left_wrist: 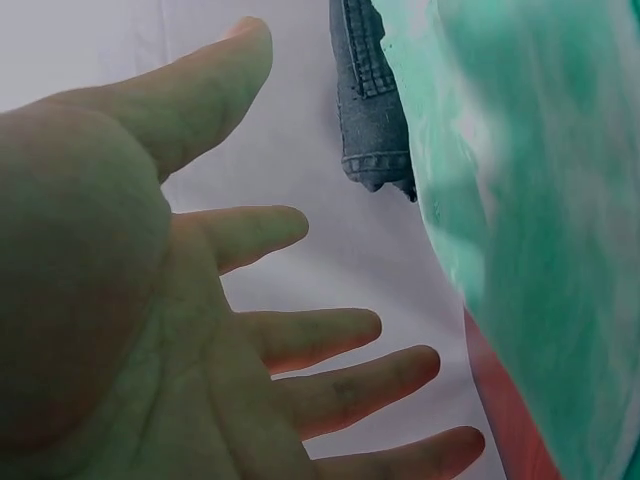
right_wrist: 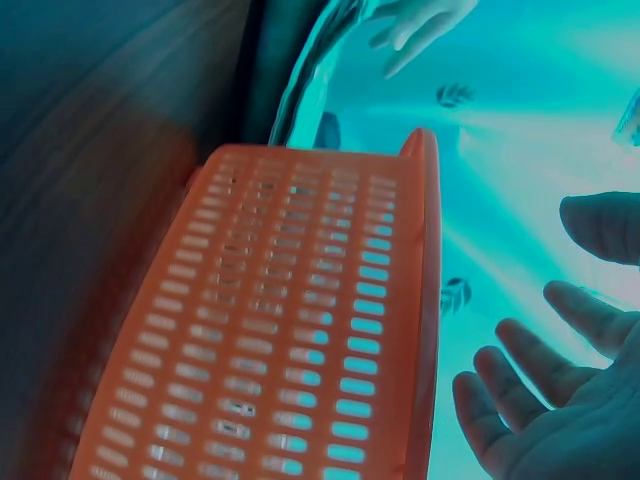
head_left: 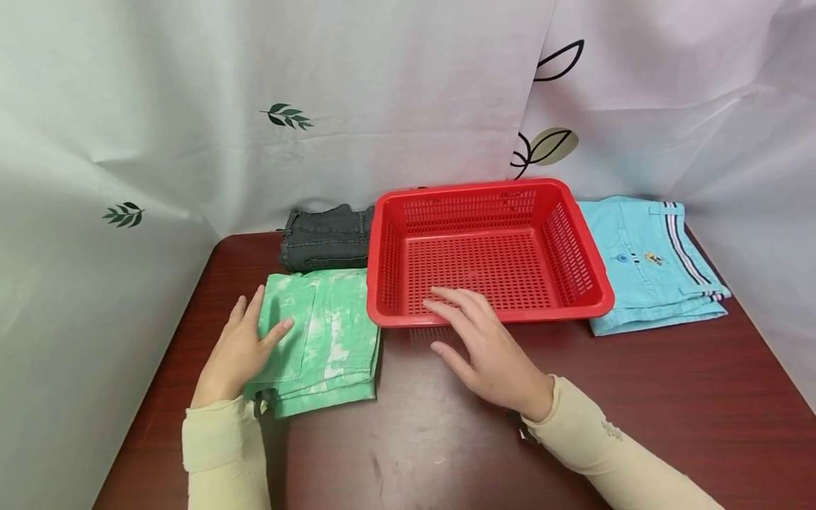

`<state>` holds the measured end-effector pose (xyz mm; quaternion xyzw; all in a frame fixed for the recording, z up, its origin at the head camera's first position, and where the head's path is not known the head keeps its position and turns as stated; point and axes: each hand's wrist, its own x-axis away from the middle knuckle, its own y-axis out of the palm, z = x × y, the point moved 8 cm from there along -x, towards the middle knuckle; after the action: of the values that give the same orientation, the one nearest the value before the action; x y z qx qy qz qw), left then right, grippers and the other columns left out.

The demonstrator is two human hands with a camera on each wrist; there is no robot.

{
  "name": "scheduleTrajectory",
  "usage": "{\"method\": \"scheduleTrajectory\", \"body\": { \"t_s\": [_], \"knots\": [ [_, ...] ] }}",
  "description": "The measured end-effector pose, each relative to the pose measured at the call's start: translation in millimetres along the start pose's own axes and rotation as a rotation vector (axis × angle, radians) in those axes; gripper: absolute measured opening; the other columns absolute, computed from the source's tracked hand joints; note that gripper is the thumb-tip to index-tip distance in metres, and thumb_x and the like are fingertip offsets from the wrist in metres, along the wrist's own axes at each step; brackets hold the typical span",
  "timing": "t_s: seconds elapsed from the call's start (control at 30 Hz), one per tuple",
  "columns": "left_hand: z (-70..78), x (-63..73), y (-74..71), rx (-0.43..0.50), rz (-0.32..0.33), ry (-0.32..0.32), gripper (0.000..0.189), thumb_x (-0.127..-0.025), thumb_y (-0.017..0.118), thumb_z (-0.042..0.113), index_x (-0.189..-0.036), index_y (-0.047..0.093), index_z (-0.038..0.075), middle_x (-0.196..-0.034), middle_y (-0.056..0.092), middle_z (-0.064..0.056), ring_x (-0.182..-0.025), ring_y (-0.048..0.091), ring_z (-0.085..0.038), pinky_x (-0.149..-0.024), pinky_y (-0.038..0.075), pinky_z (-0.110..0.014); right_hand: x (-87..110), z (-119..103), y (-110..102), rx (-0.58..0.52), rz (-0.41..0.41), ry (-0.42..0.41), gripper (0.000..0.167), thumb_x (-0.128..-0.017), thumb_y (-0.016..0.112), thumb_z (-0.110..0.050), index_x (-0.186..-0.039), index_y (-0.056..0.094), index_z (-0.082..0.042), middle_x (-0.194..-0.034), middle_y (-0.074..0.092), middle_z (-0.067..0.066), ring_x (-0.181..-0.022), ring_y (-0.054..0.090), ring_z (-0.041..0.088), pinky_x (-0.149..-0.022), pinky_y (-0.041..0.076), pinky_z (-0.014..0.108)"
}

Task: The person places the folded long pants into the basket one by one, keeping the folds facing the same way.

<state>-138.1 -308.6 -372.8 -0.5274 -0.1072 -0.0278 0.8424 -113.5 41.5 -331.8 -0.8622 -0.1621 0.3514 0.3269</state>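
A folded pair of green pants with white blotches (head_left: pixel 341 333) lies on the left of the table. My left hand (head_left: pixel 234 350) is at its left edge, fingers spread and thumb over the cloth. In the left wrist view the straight fingers stand apart beside the green cloth (left_wrist: pixel 540 220), and the palm holds nothing. A red plastic basket (head_left: pixel 487 315) with slotted walls stands at the table's middle, nothing inside it. My right hand (head_left: pixel 487 350) hovers at its front rim with loose fingers overlapping the rim. The right wrist view shows that hand apart from the slotted basket wall (right_wrist: pixel 250 330).
Folded dark grey jeans (head_left: pixel 328 237) lie behind the green pants, left of the basket. Folded light blue pants (head_left: pixel 644 276) with a striped trim lie to its right. A white curtain (head_left: pixel 395 92) with leaf prints hangs behind the dark red-brown table (head_left: pixel 414 439).
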Motion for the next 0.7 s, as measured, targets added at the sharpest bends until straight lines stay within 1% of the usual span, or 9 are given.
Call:
{"method": "scheduleTrajectory", "body": {
  "t_s": [0.1,0.27,0.4,0.53,0.63,0.7],
  "knots": [
    [-2.5,-0.5,-1.0,-0.006,-0.006,0.002,0.094,-0.100,0.045,0.063,-0.162,-0.004,0.014,-0.160,-0.002,-0.037,-0.144,0.010,-0.059,-0.106,0.020,-0.075,0.2,-4.5,5.2,-0.019,-0.012,-0.021,0.054,-0.094,0.070,-0.019,-0.145,0.052,-0.010,-0.148,0.047,0.004,-0.136,0.040,0.024,-0.112,0.036,0.042],
    [-8.3,-1.0,-2.7,-0.019,-0.015,-0.008,0.094,-0.100,0.045,0.063,-0.162,-0.003,0.012,-0.159,0.000,-0.038,-0.143,0.012,-0.060,-0.105,0.021,-0.076,2.1,-11.2,13.0,-0.042,-0.027,-0.058,0.044,-0.095,0.069,-0.016,-0.138,0.057,-0.010,-0.135,0.054,0.004,-0.127,0.048,0.021,-0.107,0.041,0.038],
    [-13.2,-1.7,-2.9,-0.028,-0.025,-0.018,0.095,-0.100,0.045,0.063,-0.162,-0.003,0.011,-0.158,0.002,-0.040,-0.141,0.013,-0.061,-0.105,0.021,-0.076,3.7,-16.9,19.5,-0.054,-0.042,-0.106,0.040,-0.095,0.068,-0.012,-0.133,0.060,-0.010,-0.132,0.056,0.004,-0.124,0.051,0.019,-0.106,0.043,0.034],
    [-16.5,-3.3,-2.8,-0.022,-0.033,-0.004,0.095,-0.100,0.045,0.062,-0.162,-0.002,0.008,-0.158,0.006,-0.040,-0.142,0.013,-0.060,-0.106,0.020,-0.075,4.3,-20.7,27.6,-0.066,-0.077,-0.147,0.037,-0.095,0.067,-0.011,-0.131,0.061,-0.010,-0.130,0.057,0.003,-0.126,0.052,0.019,-0.107,0.042,0.033],
    [-19.1,-4.9,-2.7,-0.015,-0.037,0.020,0.095,-0.100,0.046,0.060,-0.161,-0.002,0.006,-0.158,0.009,-0.039,-0.143,0.013,-0.058,-0.108,0.020,-0.074,3.9,-21.9,33.8,-0.066,-0.105,-0.146,0.037,-0.095,0.068,-0.011,-0.131,0.061,-0.010,-0.129,0.057,0.001,-0.128,0.051,0.017,-0.108,0.042,0.032],
    [-20.7,-6.1,-2.6,-0.012,-0.039,0.030,0.095,-0.101,0.047,0.059,-0.161,-0.002,0.005,-0.159,0.011,-0.037,-0.144,0.015,-0.057,-0.109,0.020,-0.072,2.9,-22.4,37.7,-0.068,-0.121,-0.131,0.038,-0.094,0.070,-0.011,-0.131,0.062,-0.010,-0.128,0.057,0.000,-0.128,0.050,0.015,-0.108,0.042,0.031]
  ]
}}
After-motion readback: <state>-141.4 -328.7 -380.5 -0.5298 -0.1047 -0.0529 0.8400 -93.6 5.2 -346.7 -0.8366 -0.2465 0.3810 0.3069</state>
